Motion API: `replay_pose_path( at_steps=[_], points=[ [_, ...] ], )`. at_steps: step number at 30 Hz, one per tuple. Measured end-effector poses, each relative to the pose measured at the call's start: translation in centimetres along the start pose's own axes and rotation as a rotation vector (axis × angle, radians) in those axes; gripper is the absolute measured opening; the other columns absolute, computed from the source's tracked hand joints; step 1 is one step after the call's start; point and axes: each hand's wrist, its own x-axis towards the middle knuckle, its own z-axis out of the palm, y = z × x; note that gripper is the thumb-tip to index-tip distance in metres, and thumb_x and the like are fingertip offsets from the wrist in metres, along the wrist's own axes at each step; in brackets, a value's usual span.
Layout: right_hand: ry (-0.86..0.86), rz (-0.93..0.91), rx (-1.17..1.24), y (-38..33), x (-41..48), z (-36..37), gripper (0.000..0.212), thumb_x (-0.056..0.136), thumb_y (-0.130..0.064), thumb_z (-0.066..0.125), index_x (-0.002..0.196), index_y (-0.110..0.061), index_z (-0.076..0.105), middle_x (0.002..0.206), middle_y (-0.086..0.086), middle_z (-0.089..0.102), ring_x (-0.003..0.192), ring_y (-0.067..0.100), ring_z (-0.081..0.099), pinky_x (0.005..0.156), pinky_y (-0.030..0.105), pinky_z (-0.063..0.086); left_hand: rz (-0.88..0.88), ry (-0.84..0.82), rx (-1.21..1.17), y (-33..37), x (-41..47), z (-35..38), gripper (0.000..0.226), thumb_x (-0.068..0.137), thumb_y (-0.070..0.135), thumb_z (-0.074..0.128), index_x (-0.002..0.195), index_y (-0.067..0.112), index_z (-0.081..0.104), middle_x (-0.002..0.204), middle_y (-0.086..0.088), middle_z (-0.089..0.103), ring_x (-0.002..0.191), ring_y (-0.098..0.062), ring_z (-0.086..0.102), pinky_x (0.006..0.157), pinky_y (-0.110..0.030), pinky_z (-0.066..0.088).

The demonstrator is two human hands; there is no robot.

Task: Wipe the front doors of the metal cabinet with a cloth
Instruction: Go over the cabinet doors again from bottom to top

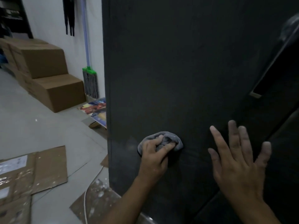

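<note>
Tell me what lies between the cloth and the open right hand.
Nothing but bare dark cabinet door between the cloth and the right hand, in the head view.

A white wall (48, 21) rises over a pale grey floor (32, 126), with stacked cardboard boxes (47, 62) against it and a mop (91, 81) leaning beside them. Flattened cardboard (35, 172) lies nearer, and what seems a colourful printed sheet (95, 107) lies below the mop.
</note>
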Motion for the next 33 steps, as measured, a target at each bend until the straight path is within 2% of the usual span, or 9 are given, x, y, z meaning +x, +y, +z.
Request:
replay_pose_path(
  at_steps=[3,7,10,12,16,19,24,29,33],
  points=[
    [0.028,0.103,-0.028,1.5,-1.2,-0.2,0.071,0.094,-0.052,0.05,0.158,-0.034,0.024,0.168,0.006,0.005,0.155,0.021,0.0,0.115,0.064,-0.008,-0.076,0.102,-0.071,0.5,1.4,-0.3,0.04,0.082,0.003,0.056,0.115,0.022,0.069,0.115,-0.002,0.047,0.113,-0.013,0.043,0.099,-0.025,0.039],
    [-0.013,0.246,0.005,3.3,-3.2,-0.5,0.081,0.088,-0.068,0.046,0.158,-0.038,0.017,0.166,-0.001,-0.009,0.152,0.025,-0.017,0.11,0.077,0.003,-0.308,0.248,-0.081,2.8,4.1,0.5,0.042,0.086,0.007,0.056,0.123,0.024,0.067,0.112,0.0,0.045,0.105,-0.017,0.047,0.093,-0.018,0.039],
    [-0.049,0.227,-0.013,4.6,-4.4,-0.6,0.084,0.088,-0.067,0.048,0.159,-0.037,0.015,0.165,-0.006,-0.021,0.15,0.024,-0.025,0.113,0.067,-0.01,-0.352,0.282,-0.022,4.6,4.5,1.6,0.04,0.084,0.0,0.061,0.12,0.016,0.07,0.104,-0.007,0.049,0.1,-0.02,0.046,0.091,-0.024,0.039],
    [-0.048,0.212,-0.011,5.2,-4.9,-0.6,0.081,0.09,-0.064,0.047,0.159,-0.037,0.014,0.164,-0.007,-0.023,0.149,0.023,-0.026,0.114,0.06,-0.017,-0.316,0.267,0.002,5.8,3.9,2.3,0.039,0.082,-0.001,0.062,0.117,0.013,0.071,0.101,-0.015,0.053,0.099,-0.023,0.045,0.091,-0.032,0.04],
    [-0.017,0.239,0.054,5.6,-6.2,-0.3,0.069,0.096,-0.048,0.043,0.158,-0.039,0.015,0.166,-0.007,-0.016,0.151,0.023,-0.022,0.113,0.059,-0.018,-0.135,0.189,0.051,8.0,1.7,4.0,0.032,0.085,0.007,0.057,0.112,0.01,0.074,0.097,-0.018,0.052,0.096,-0.024,0.045,0.095,-0.023,0.033],
    [0.022,0.242,0.052,5.9,-6.9,-0.1,0.06,0.1,-0.035,0.037,0.158,-0.038,0.019,0.168,-0.006,-0.006,0.152,0.022,-0.017,0.114,0.056,-0.019,-0.032,0.079,0.024,9.4,-0.3,5.1,0.035,0.088,0.009,0.054,0.118,0.016,0.071,0.106,-0.014,0.049,0.092,-0.03,0.051,0.085,-0.037,0.044],
    [0.029,0.243,0.056,6.3,-7.7,0.0,0.06,0.102,-0.029,0.037,0.158,-0.039,0.018,0.168,-0.007,-0.002,0.153,0.021,-0.011,0.115,0.057,-0.017,0.207,-0.152,0.065,9.9,-3.1,4.6,0.032,0.083,0.011,0.063,0.113,0.018,0.075,0.118,-0.012,0.048,0.093,-0.024,0.044,0.081,-0.038,0.04],
    [0.045,0.244,0.066,6.7,-8.2,-0.1,0.063,0.1,-0.029,0.041,0.157,-0.041,0.018,0.167,-0.011,-0.004,0.154,0.017,-0.009,0.116,0.054,-0.017,0.046,0.016,-0.038,11.7,0.4,4.4,0.035,0.088,0.007,0.06,0.12,0.019,0.065,0.104,-0.022,0.053,0.1,-0.027,0.046,0.086,-0.036,0.043],
    [0.07,0.281,0.137,7.4,-8.6,-0.5,0.061,0.096,-0.031,0.044,0.154,-0.034,0.024,0.167,-0.008,0.004,0.154,0.012,-0.006,0.118,0.049,-0.016,-0.09,0.142,-0.085,15.4,2.9,5.9,0.044,0.089,0.002,0.064,0.128,0.021,0.061,0.099,-0.015,0.047,0.09,-0.027,0.045,0.084,-0.028,0.038]
  ],
)
